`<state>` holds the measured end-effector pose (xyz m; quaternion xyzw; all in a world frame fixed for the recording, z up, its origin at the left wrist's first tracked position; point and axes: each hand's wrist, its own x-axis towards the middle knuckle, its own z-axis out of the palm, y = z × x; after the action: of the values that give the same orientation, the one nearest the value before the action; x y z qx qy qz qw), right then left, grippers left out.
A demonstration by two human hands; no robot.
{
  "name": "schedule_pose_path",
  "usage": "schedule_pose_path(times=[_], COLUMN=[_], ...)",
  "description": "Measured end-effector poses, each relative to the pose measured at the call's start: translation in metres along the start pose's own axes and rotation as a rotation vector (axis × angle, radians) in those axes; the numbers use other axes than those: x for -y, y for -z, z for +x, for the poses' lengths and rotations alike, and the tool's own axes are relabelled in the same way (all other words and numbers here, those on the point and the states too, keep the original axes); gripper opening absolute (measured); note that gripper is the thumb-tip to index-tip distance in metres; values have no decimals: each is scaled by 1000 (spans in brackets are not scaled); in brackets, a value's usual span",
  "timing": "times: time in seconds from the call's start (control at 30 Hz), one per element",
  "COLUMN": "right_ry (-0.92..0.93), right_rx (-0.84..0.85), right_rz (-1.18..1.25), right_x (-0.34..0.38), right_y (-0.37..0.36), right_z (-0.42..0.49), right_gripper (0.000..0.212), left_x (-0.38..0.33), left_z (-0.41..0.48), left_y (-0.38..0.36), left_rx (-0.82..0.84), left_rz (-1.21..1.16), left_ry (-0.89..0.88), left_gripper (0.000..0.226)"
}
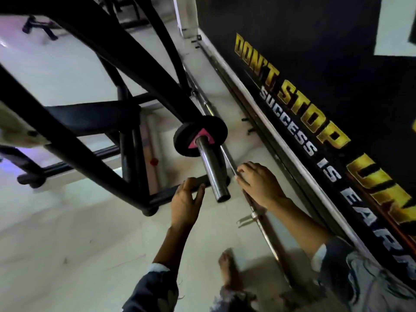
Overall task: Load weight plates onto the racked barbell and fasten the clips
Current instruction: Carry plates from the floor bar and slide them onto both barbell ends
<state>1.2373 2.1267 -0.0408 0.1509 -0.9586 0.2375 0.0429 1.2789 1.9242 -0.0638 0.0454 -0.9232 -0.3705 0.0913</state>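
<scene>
- The barbell (211,170) end is shiny, smooth metal.
- The weight plate (200,139) is dull black, like rubber.
- The rack (94,152) is black painted metal.
- The floor (74,255) is smooth pale tile.

A pale tiled floor (78,255) carries the black rack (162,200) on its tube feet. A long steel bar (270,239) lies along the wall's base, a bare foot (229,269) stands near it, and a small red object (154,162) lies under the frame.

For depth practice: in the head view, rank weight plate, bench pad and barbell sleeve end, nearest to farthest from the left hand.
1. Barbell sleeve end, right of the left hand.
2. Weight plate, up the sleeve.
3. Bench pad, far upper left.
</scene>
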Motion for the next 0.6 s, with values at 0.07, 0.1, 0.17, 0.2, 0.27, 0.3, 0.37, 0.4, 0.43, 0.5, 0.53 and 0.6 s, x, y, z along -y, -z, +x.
schedule_pose_path(times=[0.07,0.1,0.17,0.2,0.27,0.3,0.37,0.4,0.43,0.5,0.53,0.6], right_ry=[-33,-73,-200,-264,-322,-304,-238,-223,-217,-219,-205,-170], right_rx=[-30,-62,-96,-89,-46,-3,59,72,59,3,-49,-138], right_rz=[48,131,415,562,725,757,787,797,810,809,773,748], right_x=[-22,-30,-49,-57,-70,-76,-87,-92,-94,-100,-101,-101], right_y=[-17,-25,-50,-64,-91,-106,-132,-142,-146,-154,-157,-161], right_z=[49,69,119,143,187,206,237,248,256,266,268,265], right_gripper=[23,26,38,48,63,65,58,52,48,53,65,76], left_x=[18,27,48,60,82,94,112,119,124,128,128,125], left_z=[47,68,117,140,177,194,221,233,242,257,260,259], left_y=[-24,-35,-58,-68,-78,-83,-83,-82,-79,-78,-78,-82], left_rx=[-46,-75,-164,-223,-281,-262,-179,-145,-122,-94,-96,-139], left_rz=[-43,-69,-130,-173,-290,-361,-420,-390,-364,-373,-376,-376], left_ry=[58,83,132,160,190,194,160,141,119,106,110,78], left_gripper=[29,37,58,68,83,86,74,64,54,46,45,40])
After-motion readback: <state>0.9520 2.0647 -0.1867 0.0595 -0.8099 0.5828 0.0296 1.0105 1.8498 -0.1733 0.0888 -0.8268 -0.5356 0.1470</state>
